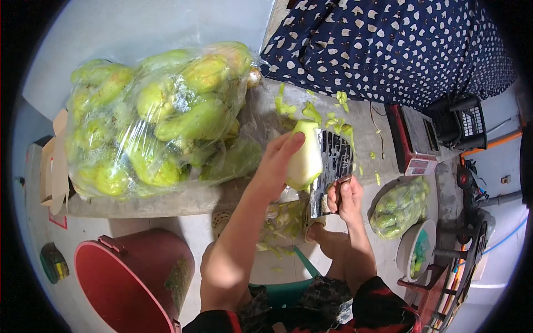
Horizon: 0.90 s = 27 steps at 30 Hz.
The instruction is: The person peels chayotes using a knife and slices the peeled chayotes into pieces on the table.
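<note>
My left hand (277,164) is wrapped round a partly peeled green papaya (305,158), its pale flesh bare on the side facing me. My right hand (347,201) grips the handle of a broad cleaver (335,158). The wide, dark-streaked blade stands upright against the right side of the papaya. Just beyond the two hands, green peelings (311,112) lie scattered over the concrete ledge (363,125). To the left of my left hand rests a big clear plastic bag (161,119) full of unpeeled green papayas.
A red bin (119,277) stands at lower left, near a cardboard box (54,161). Right of the ledge are a red scale (413,139), a black crate (469,122), another bag of green produce (401,208) and a white basin (416,250). Peelings lie on the floor below. Patterned dark cloth (388,47) hangs behind.
</note>
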Motion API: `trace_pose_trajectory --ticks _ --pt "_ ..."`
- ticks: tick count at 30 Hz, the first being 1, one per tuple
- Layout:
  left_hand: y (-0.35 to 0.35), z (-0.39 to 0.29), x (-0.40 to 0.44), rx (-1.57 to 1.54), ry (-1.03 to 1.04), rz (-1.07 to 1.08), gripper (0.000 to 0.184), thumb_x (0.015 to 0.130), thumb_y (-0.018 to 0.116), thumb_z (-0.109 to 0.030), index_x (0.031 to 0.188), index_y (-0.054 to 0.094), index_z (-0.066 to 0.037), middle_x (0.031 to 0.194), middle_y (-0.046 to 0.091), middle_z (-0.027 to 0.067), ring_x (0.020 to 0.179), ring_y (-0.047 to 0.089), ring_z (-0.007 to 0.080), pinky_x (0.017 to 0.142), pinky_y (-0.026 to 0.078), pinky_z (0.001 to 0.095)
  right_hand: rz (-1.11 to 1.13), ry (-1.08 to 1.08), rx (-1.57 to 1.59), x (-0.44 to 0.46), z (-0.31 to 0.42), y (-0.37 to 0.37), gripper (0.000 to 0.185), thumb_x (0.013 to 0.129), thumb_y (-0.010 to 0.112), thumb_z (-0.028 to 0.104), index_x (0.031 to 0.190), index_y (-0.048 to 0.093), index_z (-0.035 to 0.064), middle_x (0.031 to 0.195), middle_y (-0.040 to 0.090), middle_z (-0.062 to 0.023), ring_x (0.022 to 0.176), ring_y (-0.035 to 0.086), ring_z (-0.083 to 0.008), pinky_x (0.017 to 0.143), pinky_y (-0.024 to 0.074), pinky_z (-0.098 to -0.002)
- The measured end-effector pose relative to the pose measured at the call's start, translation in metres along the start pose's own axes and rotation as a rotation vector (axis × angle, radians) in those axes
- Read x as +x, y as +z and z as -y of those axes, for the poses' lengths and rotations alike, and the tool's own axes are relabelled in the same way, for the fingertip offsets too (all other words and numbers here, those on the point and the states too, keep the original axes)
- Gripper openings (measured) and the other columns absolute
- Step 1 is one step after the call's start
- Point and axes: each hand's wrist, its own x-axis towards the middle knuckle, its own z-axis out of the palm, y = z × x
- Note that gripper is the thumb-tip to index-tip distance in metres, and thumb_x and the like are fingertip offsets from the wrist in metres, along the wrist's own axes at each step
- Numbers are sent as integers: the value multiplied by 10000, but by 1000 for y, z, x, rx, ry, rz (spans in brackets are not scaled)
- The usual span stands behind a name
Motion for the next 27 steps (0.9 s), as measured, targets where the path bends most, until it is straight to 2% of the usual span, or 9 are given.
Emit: trace_pose_trajectory --ticks 3,6,8,11,14,18,20,27 --pt "6 -5 -2 12 -79 -54 435 948 602 -426 1073 640 -11 854 639 32 709 620 103 630 501 266 16 8 -7 1 -3 -1 411 1009 508 442 957 457 37 654 513 -72 414 434 -104 368 348 -248" --pt "2 7 -1 -44 21 -72 423 949 602 -418 1065 639 -14 858 639 34 704 625 105 624 505 266 -23 13 19 -2 -7 5 396 1017 497 428 962 456 38 653 510 -70 411 431 -106 364 348 -249" --pt "-2 10 3 -60 -12 -19 458 923 617 -430 1131 592 -23 910 647 81 801 674 193 704 568 361 -40 5 58 -1 -5 7 387 1020 492 420 964 456 39 649 508 -67 409 428 -107 362 348 -250" --pt "-3 2 4 15 -110 -33 445 931 607 -419 1136 586 -25 924 646 88 819 677 197 715 574 367 28 22 58 0 -3 6 372 1026 484 410 969 459 43 647 507 -63 407 424 -104 357 347 -251" --pt "-3 12 3 -26 -16 -60 448 938 595 -425 1146 581 -28 940 648 91 832 679 200 728 577 369 -4 13 11 -1 -6 9 359 1029 480 402 971 459 49 646 507 -61 407 426 -102 353 351 -252" --pt "0 10 3 -55 -5 -56 453 943 585 -432 1151 583 -30 954 655 95 840 680 202 735 577 377 -18 19 66 -1 -5 12 344 1034 474 388 962 457 52 643 507 -60 402 424 -103 353 357 -249" --pt "0 4 3 -5 -104 -74 465 946 575 -443 1164 580 -32 976 656 98 848 678 202 745 574 382 9 35 67 -1 -4 12 340 1035 472 385 960 456 54 642 506 -60 400 423 -103 353 358 -249" --pt "-3 2 5 -31 -128 -23 490 943 584 -450 1179 574 -20 1006 655 100 869 676 202 758 568 381 14 64 41 0 -2 12 359 1029 480 403 950 451 54 636 491 -54 396 416 -103 348 348 -253"
